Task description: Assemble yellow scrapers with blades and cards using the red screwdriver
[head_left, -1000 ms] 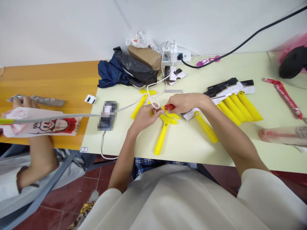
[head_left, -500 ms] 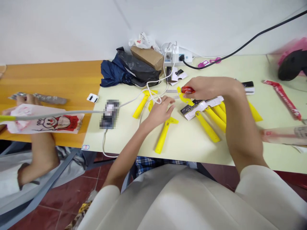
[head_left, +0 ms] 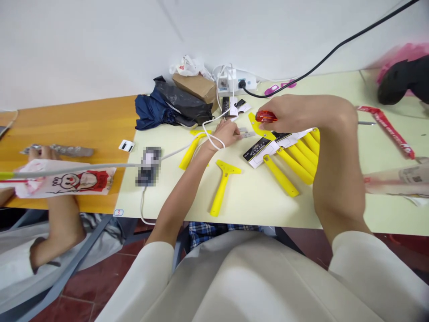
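My right hand (head_left: 283,114) is closed around a red-handled screwdriver (head_left: 266,116); its metal shaft (head_left: 367,123) shows beyond my forearm. Beside those fingers is the head of a yellow scraper (head_left: 261,127), also seemingly in that hand, though its handle is hidden. My left hand (head_left: 227,133) is low over the table with bent fingers on a thin metal blade (head_left: 247,133). A loose white cable passes over the left wrist. Nearer me lies another yellow scraper (head_left: 223,185), and one more (head_left: 190,152) is left of my left forearm.
Several yellow handles (head_left: 281,176) lie by black-and-white cards (head_left: 259,152) on the pale table. Behind are a dark umbrella (head_left: 150,109), a cardboard box (head_left: 197,87) and a power strip (head_left: 248,82). A neighbour's hand (head_left: 43,152) is at the left, near a printed bag (head_left: 77,179).
My left hand has moved forward and brought its fingers down onto the blade. My right hand has turned slightly, exposing the screwdriver shaft. The view has shifted a little.
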Available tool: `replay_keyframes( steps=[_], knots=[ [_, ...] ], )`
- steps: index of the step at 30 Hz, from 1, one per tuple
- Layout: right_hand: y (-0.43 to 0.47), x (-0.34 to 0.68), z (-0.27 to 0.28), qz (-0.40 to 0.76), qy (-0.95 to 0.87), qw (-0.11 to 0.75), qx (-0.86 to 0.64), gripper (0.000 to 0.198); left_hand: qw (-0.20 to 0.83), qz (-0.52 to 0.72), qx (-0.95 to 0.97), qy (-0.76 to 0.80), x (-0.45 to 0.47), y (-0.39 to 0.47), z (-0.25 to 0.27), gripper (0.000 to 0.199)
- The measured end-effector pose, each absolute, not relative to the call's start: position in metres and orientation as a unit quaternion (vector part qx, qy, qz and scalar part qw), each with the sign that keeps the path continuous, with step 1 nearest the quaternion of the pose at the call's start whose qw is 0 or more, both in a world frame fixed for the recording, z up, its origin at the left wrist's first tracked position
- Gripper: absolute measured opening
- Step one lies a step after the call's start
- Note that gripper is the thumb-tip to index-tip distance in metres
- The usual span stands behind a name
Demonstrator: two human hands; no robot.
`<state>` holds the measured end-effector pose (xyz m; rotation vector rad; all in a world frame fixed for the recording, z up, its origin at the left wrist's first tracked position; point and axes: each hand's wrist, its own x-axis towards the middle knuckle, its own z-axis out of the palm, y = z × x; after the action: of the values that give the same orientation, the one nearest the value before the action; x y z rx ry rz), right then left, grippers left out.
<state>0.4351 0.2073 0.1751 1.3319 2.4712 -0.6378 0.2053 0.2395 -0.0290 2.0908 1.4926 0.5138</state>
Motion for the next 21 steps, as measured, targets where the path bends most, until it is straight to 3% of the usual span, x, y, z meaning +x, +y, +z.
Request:
replay_keyframes(
  steps=[9, 14, 21],
  knots=[
    [0.208, 0.427, 0.168, -0.215, 0.862, 0.139, 0.437, 0.032, 0.278, 0.256, 0.748, 0.546, 0.183, 0.211, -0.012, 0.011],
    [0.208, 0.410, 0.157, -0.200, 0.888, 0.092, 0.403, 0.027, 0.325, 0.345, 0.724, 0.502, 0.174, 0.185, 0.018, 0.005],
    [0.205, 0.396, 0.150, -0.206, 0.914, 0.053, 0.346, 0.020, 0.484, 0.420, 0.638, 0.427, 0.152, 0.164, 0.051, 0.037]
  ],
)
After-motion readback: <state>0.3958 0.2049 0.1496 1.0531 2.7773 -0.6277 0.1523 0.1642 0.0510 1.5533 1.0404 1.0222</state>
